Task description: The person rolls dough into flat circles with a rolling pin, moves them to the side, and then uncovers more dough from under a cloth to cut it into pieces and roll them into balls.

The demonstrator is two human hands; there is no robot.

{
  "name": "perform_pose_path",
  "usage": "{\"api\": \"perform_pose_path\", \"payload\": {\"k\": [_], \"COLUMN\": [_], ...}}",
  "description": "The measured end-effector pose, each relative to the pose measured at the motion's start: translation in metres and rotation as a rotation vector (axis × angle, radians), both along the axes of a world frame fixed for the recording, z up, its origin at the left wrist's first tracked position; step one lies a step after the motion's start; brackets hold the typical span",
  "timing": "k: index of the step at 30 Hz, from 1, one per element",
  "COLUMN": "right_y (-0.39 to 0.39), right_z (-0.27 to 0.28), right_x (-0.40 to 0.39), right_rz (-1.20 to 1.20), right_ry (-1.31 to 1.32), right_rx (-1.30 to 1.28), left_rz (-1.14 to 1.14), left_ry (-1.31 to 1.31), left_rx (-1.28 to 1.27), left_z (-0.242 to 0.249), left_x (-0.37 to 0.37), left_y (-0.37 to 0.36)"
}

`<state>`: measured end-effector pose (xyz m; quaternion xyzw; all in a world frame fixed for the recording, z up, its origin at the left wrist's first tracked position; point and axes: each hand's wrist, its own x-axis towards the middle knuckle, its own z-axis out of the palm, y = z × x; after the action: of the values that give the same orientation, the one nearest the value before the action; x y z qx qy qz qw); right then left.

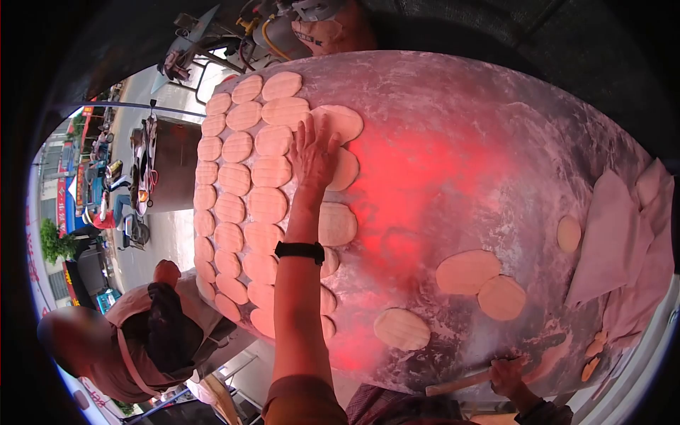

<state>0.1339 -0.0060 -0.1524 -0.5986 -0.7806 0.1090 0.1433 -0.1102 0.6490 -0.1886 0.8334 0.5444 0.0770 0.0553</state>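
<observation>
My left hand (315, 161), with a black band at its wrist, reaches far over the floured table (439, 92). Its fingers are spread, and their tips lie at the edge of a flat dough round (341, 125). Another dough round (345, 170) is partly covered by this hand. At the lower right, my right hand (506, 375) is wrapped round a wooden rolling pin (457, 384). Close to the pin lie a dough round (402, 329) and two touching ones, a larger oval (467, 272) and a smaller piece (502, 297).
Rows of dough rounds (269, 171) cover the table's left side. A folded cloth (602, 241) lies at the right edge, beside a small dough piece (569, 234). A person (152, 340) stands beyond the left edge. A gas cylinder (287, 35) stands past the far edge.
</observation>
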Motion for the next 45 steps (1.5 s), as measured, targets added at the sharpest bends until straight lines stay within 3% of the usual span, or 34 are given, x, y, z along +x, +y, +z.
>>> {"api": "perform_pose_path", "payload": {"k": [5, 8, 9, 11, 13, 17, 18, 20, 22, 23, 24, 25, 28, 32, 35, 39, 42, 43, 45], "right_y": [-0.002, -0.005, -0.015, -0.004, 0.001, 0.007, 0.008, 0.004, 0.003, 0.003, 0.002, 0.003, 0.006, 0.010, 0.012, 0.019, 0.017, 0.018, 0.016], "right_z": [-0.001, -0.008, -0.012, -0.003, 0.002, 0.004, 0.002, 0.000, 0.000, 0.001, 0.001, 0.002, 0.001, 0.002, 0.003, 0.006, 0.004, 0.004, 0.002], "right_x": [0.000, 0.004, 0.002, 0.001, 0.001, 0.002, 0.002, 0.002, 0.001, 0.001, 0.001, -0.001, -0.001, -0.001, -0.003, -0.008, -0.012, -0.014, -0.014], "right_rz": [-0.002, -0.002, -0.003, 0.005, 0.005, -0.002, 0.004, 0.004, 0.005, -0.005, -0.004, 0.000, -0.016, -0.026, -0.045, -0.084, -0.118, -0.139, -0.160], "right_ry": [-0.013, -0.021, 0.000, -0.086, -0.079, -0.051, -0.049, 0.040, 0.051, 0.050, 0.038, 0.040, 0.032, 0.014, 0.022, 0.037, 0.049, 0.037, 0.017], "right_rx": [0.005, -0.008, -0.008, -0.011, -0.010, 0.012, 0.034, 0.002, -0.002, -0.024, -0.025, -0.014, -0.006, 0.034, 0.022, 0.017, -0.002, 0.011, 0.024], "left_rz": [-0.041, 0.013, -0.013, -0.348, -0.457, -0.134, -0.129, -0.339, -0.325, -0.321, -0.154, -0.151, 0.084, 0.026, 0.069, 0.299, 0.459, 0.455, 0.616], "left_ry": [0.005, 0.094, 0.092, -0.262, -0.327, -0.186, -0.185, -0.327, -0.395, -0.474, -0.445, -0.444, -0.842, -1.238, -1.326, -1.406, -1.430, -1.431, -0.955], "left_rx": [-0.068, 0.144, 0.102, -0.071, -0.395, -0.770, -0.746, -0.500, -0.535, -0.589, -1.071, -1.059, -1.480, -1.499, -1.252, -1.000, -0.997, -0.997, -1.009], "left_z": [-0.007, 0.018, 0.026, 0.041, 0.052, 0.059, 0.056, 0.047, 0.039, 0.037, 0.049, 0.044, 0.043, 0.062, 0.078, 0.058, 0.010, 0.023, 0.049], "left_x": [-0.001, 0.028, 0.045, 0.083, 0.102, 0.110, 0.107, 0.098, 0.097, 0.095, 0.097, 0.095, 0.096, 0.101, 0.096, 0.079, 0.079, 0.092, 0.117], "left_y": [-0.046, -0.059, -0.076, -0.122, -0.197, -0.273, -0.276, -0.276, -0.276, -0.273, -0.256, -0.246, -0.203, -0.098, -0.014, 0.050, 0.062, 0.053, 0.031]}}
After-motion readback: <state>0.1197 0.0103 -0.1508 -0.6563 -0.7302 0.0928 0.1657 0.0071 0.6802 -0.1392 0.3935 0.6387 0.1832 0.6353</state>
